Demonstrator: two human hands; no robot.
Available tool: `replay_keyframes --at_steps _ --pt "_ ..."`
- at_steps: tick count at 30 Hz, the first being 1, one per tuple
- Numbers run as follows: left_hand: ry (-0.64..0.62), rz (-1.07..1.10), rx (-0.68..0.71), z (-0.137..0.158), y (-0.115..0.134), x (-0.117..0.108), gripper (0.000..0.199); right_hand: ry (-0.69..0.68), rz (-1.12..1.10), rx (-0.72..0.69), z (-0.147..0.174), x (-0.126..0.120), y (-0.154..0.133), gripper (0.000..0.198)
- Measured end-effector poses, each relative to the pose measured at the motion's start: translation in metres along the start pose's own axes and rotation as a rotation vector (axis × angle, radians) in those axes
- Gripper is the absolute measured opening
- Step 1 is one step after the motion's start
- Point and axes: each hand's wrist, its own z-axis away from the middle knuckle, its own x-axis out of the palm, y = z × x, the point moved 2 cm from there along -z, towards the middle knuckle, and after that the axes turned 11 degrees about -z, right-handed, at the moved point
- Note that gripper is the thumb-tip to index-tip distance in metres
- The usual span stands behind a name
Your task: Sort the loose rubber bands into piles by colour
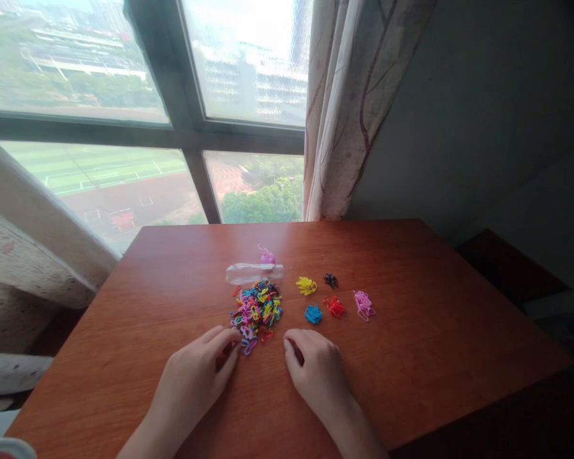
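A mixed heap of small coloured loops (256, 309), which look like rubber bands, lies in the middle of the table. My left hand (201, 363) rests at the heap's lower left edge, thumb and forefinger pinched close together beside the pink loops. What lies between those fingertips is too small to tell. To the right of the heap my right hand (318, 363) is closed, its fingers curled towards the thumb; anything inside is hidden. Beyond it lie separate little piles: blue loops (313, 313), red loops (335, 306), yellow loops (307, 285), black loops (331, 280) and pink loops (364, 305).
Behind the heap a clear plastic bottle (249, 273) lies on its side. A purple object with a thin loop (267, 257) sits just behind the bottle. The brown wooden table (440, 319) reaches back to a window (253, 185) with curtains (335, 127) at both sides.
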Motion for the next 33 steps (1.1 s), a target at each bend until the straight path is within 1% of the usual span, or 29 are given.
replay_keyframes --at_steps 3,7,14,20,25,33 --pt "-0.018 -0.015 0.004 0.001 0.0 0.0 0.022 -0.007 -0.009 0.009 0.0 0.0 0.0 0.019" --pt "-0.046 -0.021 0.045 0.002 -0.001 0.005 0.023 -0.013 -0.021 0.01 0.0 0.0 0.0 0.019" --pt "-0.048 -0.02 0.065 0.001 -0.003 0.009 0.021 -0.015 -0.025 0.015 0.001 0.0 0.0 0.017" --pt "-0.052 0.029 0.039 0.001 -0.003 0.006 0.02 -0.01 -0.02 0.012 0.001 -0.001 -0.001 0.017" --pt "-0.069 0.078 0.044 0.001 -0.002 0.004 0.02 -0.009 -0.027 0.018 0.0 -0.001 -0.001 0.017" --pt "-0.029 0.068 0.068 -0.004 -0.001 -0.002 0.02 -0.031 -0.027 0.016 0.0 -0.001 -0.001 0.017"
